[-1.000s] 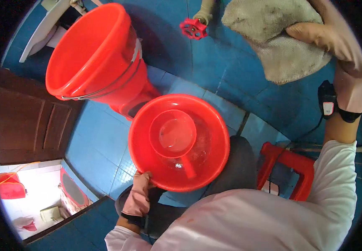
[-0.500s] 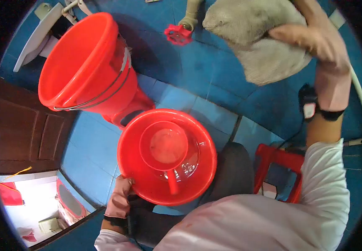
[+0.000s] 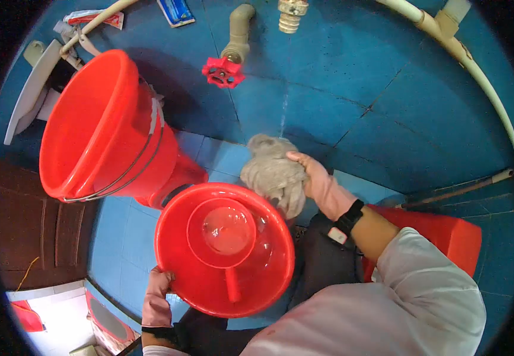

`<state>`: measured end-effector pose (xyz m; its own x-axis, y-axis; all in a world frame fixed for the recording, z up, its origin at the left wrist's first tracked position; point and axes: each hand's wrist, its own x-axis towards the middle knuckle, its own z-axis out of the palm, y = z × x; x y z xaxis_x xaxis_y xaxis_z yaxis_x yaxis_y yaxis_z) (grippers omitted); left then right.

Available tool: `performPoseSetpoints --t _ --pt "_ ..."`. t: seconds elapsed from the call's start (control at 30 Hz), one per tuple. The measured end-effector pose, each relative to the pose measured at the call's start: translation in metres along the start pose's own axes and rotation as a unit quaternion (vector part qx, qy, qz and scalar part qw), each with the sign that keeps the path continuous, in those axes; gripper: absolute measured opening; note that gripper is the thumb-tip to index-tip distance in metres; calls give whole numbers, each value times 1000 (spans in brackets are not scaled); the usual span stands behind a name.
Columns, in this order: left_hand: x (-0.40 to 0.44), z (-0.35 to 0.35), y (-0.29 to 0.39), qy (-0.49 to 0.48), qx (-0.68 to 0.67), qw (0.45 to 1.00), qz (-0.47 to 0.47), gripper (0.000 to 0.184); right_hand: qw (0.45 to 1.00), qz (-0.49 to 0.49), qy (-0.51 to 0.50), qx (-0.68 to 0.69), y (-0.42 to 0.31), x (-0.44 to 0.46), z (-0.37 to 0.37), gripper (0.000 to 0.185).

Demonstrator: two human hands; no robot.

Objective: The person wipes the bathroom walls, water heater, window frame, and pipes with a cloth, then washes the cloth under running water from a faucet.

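My left hand (image 3: 157,296), in a pinkish glove, grips the lower left rim of a red basin (image 3: 182,274). Inside the basin a red dipper (image 3: 221,232) floats or rests in shallow water, its handle toward me. My gloved right hand (image 3: 322,187) is closed on a bunched grey cloth (image 3: 274,172), just beyond the basin's upper right rim. A thin stream of water shows on the wall above the cloth.
A large red bucket (image 3: 85,130) stands at the left on a red stool. The wall carries a red valve wheel (image 3: 223,72) and a pale pipe (image 3: 476,74). A red stool (image 3: 452,237) is at my right; a brown door (image 3: 25,219) is at left.
My right hand has come down and left from the upper wall with the cloth, which is now bunched instead of spread. My view has shifted, showing more of the wall.
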<state>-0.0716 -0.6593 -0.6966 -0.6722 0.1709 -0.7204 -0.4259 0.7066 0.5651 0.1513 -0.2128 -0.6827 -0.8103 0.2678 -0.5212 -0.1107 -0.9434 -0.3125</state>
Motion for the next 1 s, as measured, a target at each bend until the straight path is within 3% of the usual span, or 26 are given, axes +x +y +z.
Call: performPoseSetpoints --t 0.03,0.1,0.17,0.27,0.37,0.4,0.47,0.5,0.53,0.6,0.63,0.67,0.7,0.73,0.8,0.83,0.87,0.93,1.0 --pt "7 -6 2 41 51 998 -20 24 1000 -20 -22 -3 2 2 4 46" --pt "4 -8 19 27 31 999 -17 27 996 -59 -62 -11 2 -1 16 46" --pt "4 -14 34 41 90 994 -39 33 994 -24 -83 67 -4 3 24 46" --pt "-29 -13 65 129 422 895 58 40 984 -3 -113 135 -11 13 29 47" --pt "-54 7 102 331 408 791 315 47 987 -27 -105 115 -15 7 42 48" --pt "-62 25 119 256 279 859 344 49 990 -37 -96 96 -16 4 47 48" --pt "-86 85 167 66 17 928 367 46 988 -25 -104 110 -17 3 48 45" --pt "-71 114 173 -19 -77 915 395 47 987 -17 -107 116 -17 2 47 43" --pt "-77 143 194 -83 -156 925 335 51 988 -16 -114 107 -17 -2 48 43" --pt "-56 198 208 -64 -211 927 303 72 987 -19 -130 89 -20 -9 52 44" --pt "-59 220 217 -152 -327 895 263 80 989 -35 -129 63 -18 -10 53 46" --pt "-57 229 219 -288 -352 874 169 82 989 -55 -130 36 -17 -12 54 48" --pt "-73 246 226 -400 -399 807 171 76 989 -75 -129 8 -18 -14 55 50" --pt "-75 259 226 -415 -406 791 191 72 982 -110 -96 -117 -22 -17 53 48" --pt "-59 283 217 -444 -424 754 233 65 916 -174 -23 -360 -36 -23 51 46" --pt "-39 293 207 -475 -504 702 166 50 761 -157 85 -623 -53 -65 91 44" --pt "-44 295 212 -440 -503 722 182 47 635 -303 116 -701 -64 -61 88 44" --pt "-58 298 220 -367 -499 757 206 42 309 -547 162 -761 -87 -50 77 46" --pt "-67 310 228 -304 -520 762 238 34 383 -692 99 -604 -108 -88 138 50"
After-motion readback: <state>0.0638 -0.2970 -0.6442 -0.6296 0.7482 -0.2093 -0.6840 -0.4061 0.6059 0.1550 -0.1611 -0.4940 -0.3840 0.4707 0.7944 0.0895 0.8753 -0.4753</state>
